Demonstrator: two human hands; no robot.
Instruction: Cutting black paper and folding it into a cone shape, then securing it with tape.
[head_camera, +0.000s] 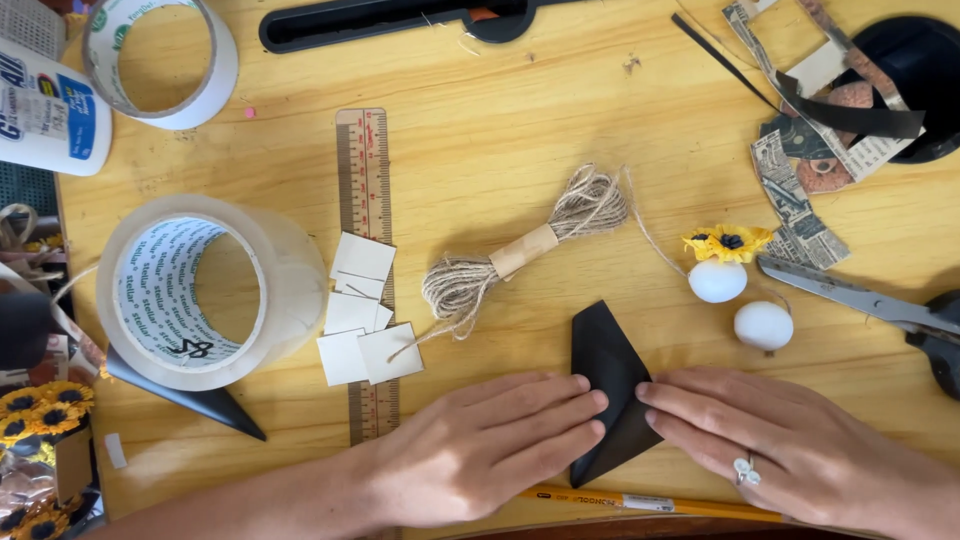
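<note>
— While pressing flat with both hands, how far along?
— Partly folded: black paper (608, 385) already creased into a pointed shape, lying on the wooden table (500, 140) between left hand (480, 450) and right hand (790, 450).
— Fingers?
— Stretched out, gripping nothing, only fingertips holding the paper's edges down.
— Left untouched?
— Twine bundle (520, 250), scissors (870, 300), white square cards (360, 320), two small white eggs (740, 305).

Your hands (620, 435) press black folded paper (608, 385) on the yellow wood-grain tabletop (500, 110). You have 2 white balls (740, 303), a yellow flower (728, 243), tan twine (520, 250), white squares (360, 320) and newsprint-patterned strips (795, 205).
</note>
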